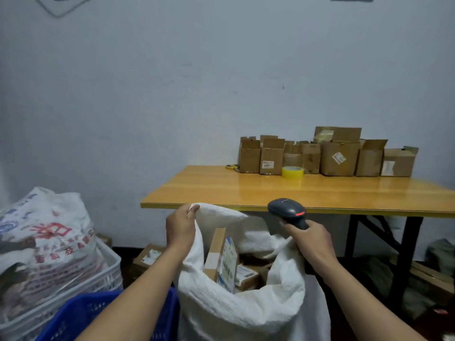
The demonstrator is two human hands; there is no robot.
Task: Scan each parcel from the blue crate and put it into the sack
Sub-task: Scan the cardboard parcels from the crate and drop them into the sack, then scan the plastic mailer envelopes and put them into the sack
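A white woven sack [246, 313] stands open in front of me, low in the middle of the view. My left hand [181, 227] pinches its far rim and lifts it. Inside the sack lie several parcels [227, 260], one cardboard box upright with a white label. My right hand [312, 238] grips a grey barcode scanner [288, 210] above the sack's right rim; a red light shows on the scanner's head. The blue crate [81, 316] sits at the lower left, partly hidden by my left forearm; its contents are not visible.
A wooden folding table [283, 190] stands behind the sack, carrying several cardboard boxes [327, 153] and a yellow tape roll [292, 172]. At left, a printed full sack [46, 242] sits in a white crate [108, 271]. More boxes [147, 257] lie on the floor.
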